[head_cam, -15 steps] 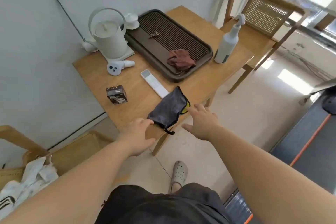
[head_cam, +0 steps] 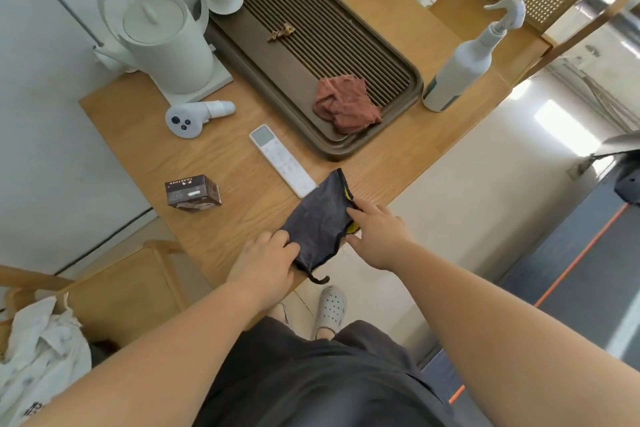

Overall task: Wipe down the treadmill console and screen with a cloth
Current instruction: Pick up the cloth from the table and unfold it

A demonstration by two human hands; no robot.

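Both hands are closing in on the cloth now, where half a second back they were just short of it, and my head is leaning nearer the desk.

From the head camera, my left hand is pinching the cloth's near left edge with curled fingers. My right hand is lying spread, its fairly straight fingers touching the right edge. The cloth is sitting at the desk's front edge, its near corner and a thin black loop hanging over the floor.

Several things are looking risky to me. With only one edge properly held, the cloth could be slipping off the front as I lift. Its far corner is covering the end of the remote, so a quick pull might be dragging that slim bar along or tipping it off.

The cloth is looking thin, limp and matte dark grey, with black piping and a flash of yellow underneath. The remote is smooth white plastic and the desk is pale grained wood. Behind them a ribbed brown tray is holding a crumpled reddish rag, and a spray bottle is standing just beside the tray.
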